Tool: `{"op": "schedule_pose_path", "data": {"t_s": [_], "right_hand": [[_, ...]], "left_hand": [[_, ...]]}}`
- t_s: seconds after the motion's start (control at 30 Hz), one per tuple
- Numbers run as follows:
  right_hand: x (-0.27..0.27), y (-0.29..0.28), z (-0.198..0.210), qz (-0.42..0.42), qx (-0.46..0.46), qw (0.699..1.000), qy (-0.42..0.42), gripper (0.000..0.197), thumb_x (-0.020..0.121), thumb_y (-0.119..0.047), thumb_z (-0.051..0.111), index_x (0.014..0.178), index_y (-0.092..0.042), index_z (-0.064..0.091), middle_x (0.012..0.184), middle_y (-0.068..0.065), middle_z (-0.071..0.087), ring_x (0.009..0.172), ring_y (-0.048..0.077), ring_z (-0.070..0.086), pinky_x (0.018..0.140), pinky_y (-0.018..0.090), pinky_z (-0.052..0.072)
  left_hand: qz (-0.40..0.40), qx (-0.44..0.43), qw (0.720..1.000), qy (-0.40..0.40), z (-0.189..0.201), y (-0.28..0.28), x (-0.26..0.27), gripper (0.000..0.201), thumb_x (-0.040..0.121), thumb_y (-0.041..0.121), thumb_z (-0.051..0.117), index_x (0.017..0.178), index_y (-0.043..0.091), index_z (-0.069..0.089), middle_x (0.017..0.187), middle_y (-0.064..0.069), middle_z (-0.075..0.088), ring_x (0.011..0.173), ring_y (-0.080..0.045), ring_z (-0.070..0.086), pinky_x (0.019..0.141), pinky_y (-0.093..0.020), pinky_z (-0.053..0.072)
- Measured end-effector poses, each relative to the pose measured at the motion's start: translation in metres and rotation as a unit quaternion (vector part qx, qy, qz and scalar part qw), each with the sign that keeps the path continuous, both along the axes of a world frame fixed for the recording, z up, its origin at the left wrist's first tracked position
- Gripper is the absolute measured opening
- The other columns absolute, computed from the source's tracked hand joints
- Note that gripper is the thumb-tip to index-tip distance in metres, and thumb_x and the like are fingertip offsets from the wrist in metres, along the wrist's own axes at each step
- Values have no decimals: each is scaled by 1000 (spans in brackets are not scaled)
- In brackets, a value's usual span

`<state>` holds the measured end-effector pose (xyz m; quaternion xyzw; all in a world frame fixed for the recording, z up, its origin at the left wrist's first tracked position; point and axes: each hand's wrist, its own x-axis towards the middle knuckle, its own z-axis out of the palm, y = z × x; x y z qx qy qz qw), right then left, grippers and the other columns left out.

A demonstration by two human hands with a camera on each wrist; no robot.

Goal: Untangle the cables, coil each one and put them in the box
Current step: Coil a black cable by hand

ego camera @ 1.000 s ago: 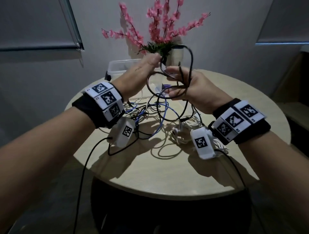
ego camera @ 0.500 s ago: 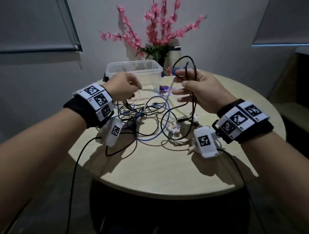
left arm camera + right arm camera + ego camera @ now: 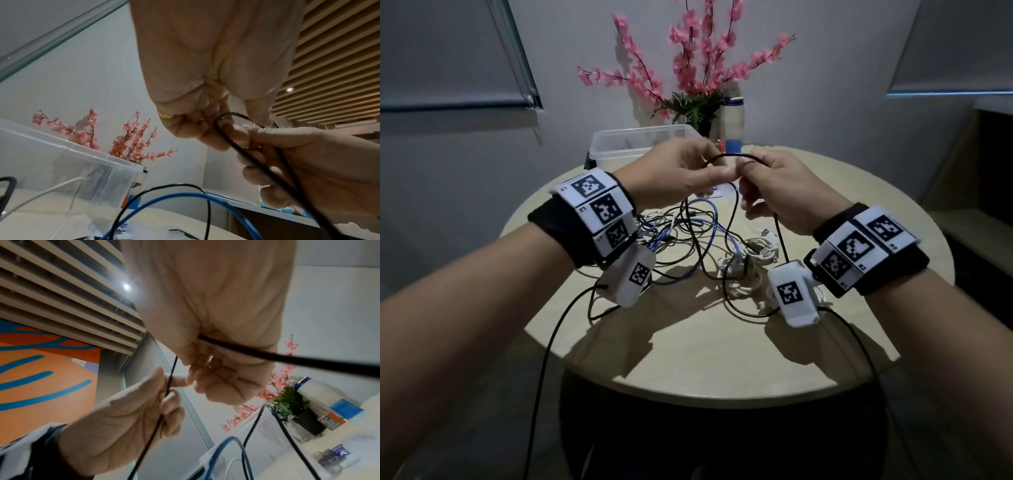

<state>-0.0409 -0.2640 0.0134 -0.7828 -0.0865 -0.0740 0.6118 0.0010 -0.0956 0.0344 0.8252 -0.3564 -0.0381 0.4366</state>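
Observation:
Both hands meet above the round table (image 3: 722, 359), each pinching the same black cable (image 3: 726, 156), which arcs in a short loop between them. My left hand (image 3: 717, 174) grips it from the left and my right hand (image 3: 748, 171) from the right. In the left wrist view the black cable (image 3: 226, 134) bends round my left fingers (image 3: 205, 134). In the right wrist view the black cable (image 3: 287, 358) runs out from under my right hand (image 3: 213, 379). Its ends hang down into the tangle of black, blue and white cables (image 3: 688, 236). The clear plastic box (image 3: 619, 144) stands behind my left hand.
A bundle of white cables (image 3: 750, 270) lies right of the tangle, under my right wrist. A vase of pink flowers (image 3: 695, 78) and a bottle (image 3: 734, 120) stand at the table's far edge, right of the box. Thin black leads trail from both wrist cameras over the near edge.
My left hand rose from the tangle and my right hand came in to meet it. The tall loop my right hand held up has shrunk to a short arc between the hands.

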Motion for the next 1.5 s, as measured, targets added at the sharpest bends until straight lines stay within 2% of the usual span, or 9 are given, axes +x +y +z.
{"op": "schedule_pose_path", "data": {"t_s": [0.2,0.37,0.53,0.6,0.7,0.83,0.97,1.37,1.5], "right_hand": [[-1,-7,-6,36,-24,999,-14,20,98,-19,53,79,-14,58,50,-6,44,44,9,41,52,26,42],[3,-14,-9,20,-14,1000,-9,20,97,-16,53,78,-15,60,49,-9,49,50,11,53,69,34,45],[4,-10,-3,7,66,998,5,27,103,-20,39,86,-10,57,43,-7,41,44,13,49,63,33,52],[4,-5,0,12,74,997,-4,27,104,-22,37,88,-10,56,42,-8,34,38,9,41,60,34,52],[2,1,2,30,64,997,-22,26,104,-23,37,89,-11,55,40,-12,30,35,6,31,52,28,43],[-1,2,7,46,80,995,-47,27,103,-22,38,84,-13,54,40,-12,32,36,6,26,51,28,33],[-4,-6,8,37,59,996,-54,26,102,-23,42,84,-11,55,39,-13,30,35,4,26,52,27,34],[0,-14,-7,62,-51,996,37,35,101,-25,43,72,-12,58,68,1,69,79,20,68,91,37,50],[-5,-18,-14,4,-192,981,22,30,99,-31,48,79,-18,66,85,7,60,67,16,50,64,27,40]], "left_hand": [[63,-133,988,55,5,11,3,29,102,27,38,78,18,54,53,5,46,44,-8,40,40,-19,31],[298,-350,887,49,20,32,36,31,103,34,30,80,21,46,61,7,48,44,-7,40,38,-20,31],[342,-81,936,24,15,36,34,35,96,25,42,131,17,42,119,-8,51,91,-17,54,73,-28,51],[310,46,946,-86,12,30,21,62,89,25,53,144,27,25,147,-7,31,129,-28,37,109,-53,29],[209,164,927,-266,11,10,-1,62,93,41,50,147,31,21,156,2,21,143,-21,16,115,-55,4],[79,127,966,-209,10,-4,-11,38,97,46,41,114,17,58,103,-2,65,95,-13,60,85,-33,48],[166,7,975,-149,14,-4,-8,23,101,29,38,98,15,56,74,6,54,57,0,45,41,-4,32],[352,-197,913,-59,15,14,29,25,100,31,37,83,25,54,67,10,45,58,-7,40,56,-24,36],[363,-286,886,-50,22,24,32,27,100,31,37,78,29,52,72,10,45,59,-8,39,58,-27,36]]}}
